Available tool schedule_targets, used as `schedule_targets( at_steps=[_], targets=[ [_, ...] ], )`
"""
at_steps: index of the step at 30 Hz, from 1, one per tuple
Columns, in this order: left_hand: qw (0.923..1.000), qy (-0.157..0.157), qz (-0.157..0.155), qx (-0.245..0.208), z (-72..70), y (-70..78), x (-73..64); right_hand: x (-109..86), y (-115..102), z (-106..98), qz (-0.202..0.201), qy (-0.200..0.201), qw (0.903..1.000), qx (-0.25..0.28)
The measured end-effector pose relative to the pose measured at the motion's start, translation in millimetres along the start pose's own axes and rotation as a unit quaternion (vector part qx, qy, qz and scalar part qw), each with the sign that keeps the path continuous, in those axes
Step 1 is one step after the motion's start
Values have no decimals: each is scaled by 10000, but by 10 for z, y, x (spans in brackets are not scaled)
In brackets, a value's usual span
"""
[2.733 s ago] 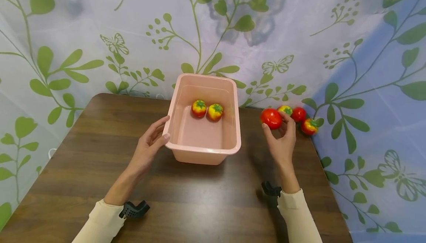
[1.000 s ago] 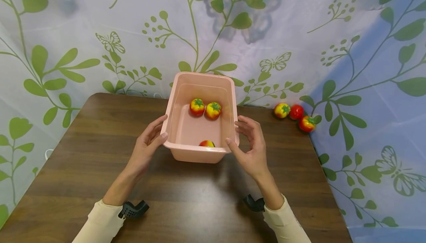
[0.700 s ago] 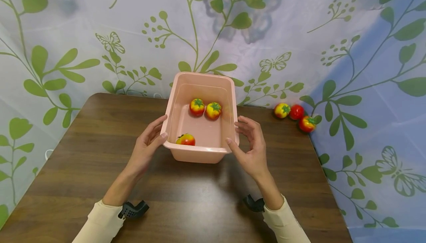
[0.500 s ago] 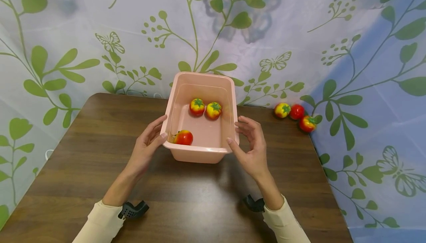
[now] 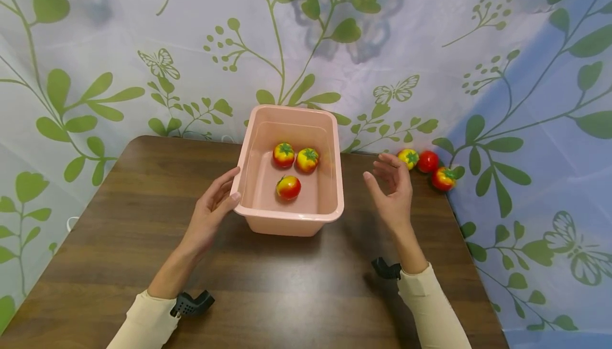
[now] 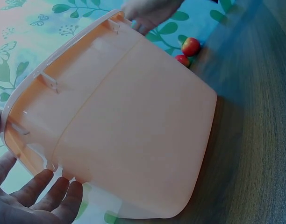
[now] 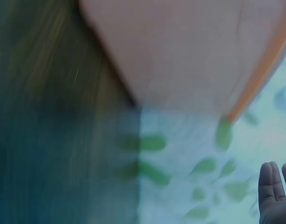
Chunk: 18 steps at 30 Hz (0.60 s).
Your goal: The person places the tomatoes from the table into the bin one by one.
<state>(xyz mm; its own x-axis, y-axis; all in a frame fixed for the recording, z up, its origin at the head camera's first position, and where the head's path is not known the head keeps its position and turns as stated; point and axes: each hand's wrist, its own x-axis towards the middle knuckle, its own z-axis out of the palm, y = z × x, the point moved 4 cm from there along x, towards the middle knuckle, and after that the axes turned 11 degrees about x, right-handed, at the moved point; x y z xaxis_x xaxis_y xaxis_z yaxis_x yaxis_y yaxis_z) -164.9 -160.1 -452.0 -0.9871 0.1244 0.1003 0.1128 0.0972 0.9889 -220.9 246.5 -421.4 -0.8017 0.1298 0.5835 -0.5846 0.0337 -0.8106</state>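
Note:
A pink plastic tub [image 5: 287, 215] stands on the table, with three red-and-yellow tomatoes inside: two side by side towards the back [image 5: 283, 155] and one nearer the front [image 5: 289, 187]. My left hand [image 5: 206, 216] pinches the tub's left rim, thumb on top and fingers against the outer wall; the left wrist view shows those fingers [image 6: 54, 196]. Right of the tub, my right hand [image 5: 394, 197] is in the air, fingers apart and holding nothing. Just beyond it lie a yellow tomato [image 5: 408, 158], a red one [image 5: 427, 162] and a red-and-yellow one [image 5: 444, 179].
The brown wooden table [image 5: 282, 290] ends against a leaf-patterned cloth [image 5: 191, 46] at the back and right. A black wrist mount [image 5: 192, 303] sits on the left wrist, another [image 5: 385, 268] on the right. The right wrist view is blurred.
Earlier my right hand held a tomato; it is now in the tub, where it rolled left, then towards the middle. After touching the tub's right rim, my right hand has moved off rightward.

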Motion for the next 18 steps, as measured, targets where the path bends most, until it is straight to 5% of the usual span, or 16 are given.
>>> schedule_targets(
  at_steps=[10,18],
  targets=[
    [10000,10,-29,29,-4,-17,-12,413,807,-716,756,1037,9842,-1218],
    [10000,36,25,-40,10,4,-12,592,1190,-1091,1310,1446,9464,-2572]
  ],
)
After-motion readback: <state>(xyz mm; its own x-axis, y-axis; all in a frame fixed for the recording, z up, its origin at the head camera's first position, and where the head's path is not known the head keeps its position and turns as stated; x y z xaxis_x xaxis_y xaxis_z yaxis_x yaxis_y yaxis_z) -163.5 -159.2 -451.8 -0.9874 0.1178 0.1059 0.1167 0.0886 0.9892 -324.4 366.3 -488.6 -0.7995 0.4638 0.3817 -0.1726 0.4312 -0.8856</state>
